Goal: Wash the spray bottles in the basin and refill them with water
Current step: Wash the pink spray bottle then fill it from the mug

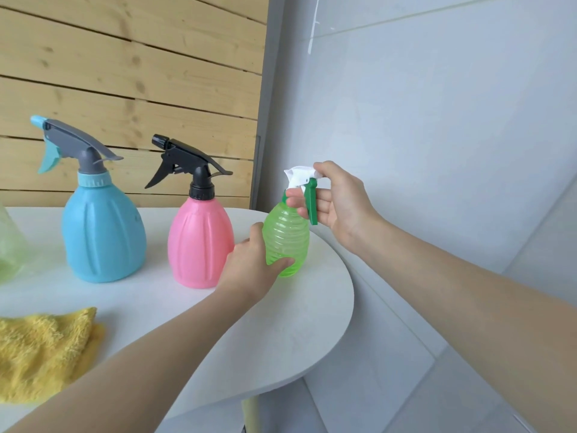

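Bottles are counted first: three spray bottles are seen in full at the white round table (281, 323). One blue bottle (103, 235), with a grey head and a pale blue trigger, is stood furthest left, upright. One pink bottle (199, 242), with a black head, is stood just to its right, upright too, and a narrow gap is kept between the two.

One clear green bottle (285, 239), the smallest of the three, is held upright near the table's right edge, just beside the pink one. Whether its base is touching the tabletop cannot be told.

Both hands are placed on it. Its ribbed lower body is gripped by the left hand (249, 264), with the thumb laid across the front and the other fingers wrapped out of sight behind. Its white spray head (299, 175) is held by the right hand (340, 204): the thumb is pressed on top of the head, and the fingers are curled round the neck. The dark green trigger (312, 201) is seen hanging down in front of the palm.

One pale green translucent shape (9, 242) is cut off by the left edge of the view; what it is cannot be told. One yellow cloth (43, 351) is seen crumpled on the near left of the table, well apart from the bottles. One wall of pale wooden slats (125, 73) is seen behind the table.
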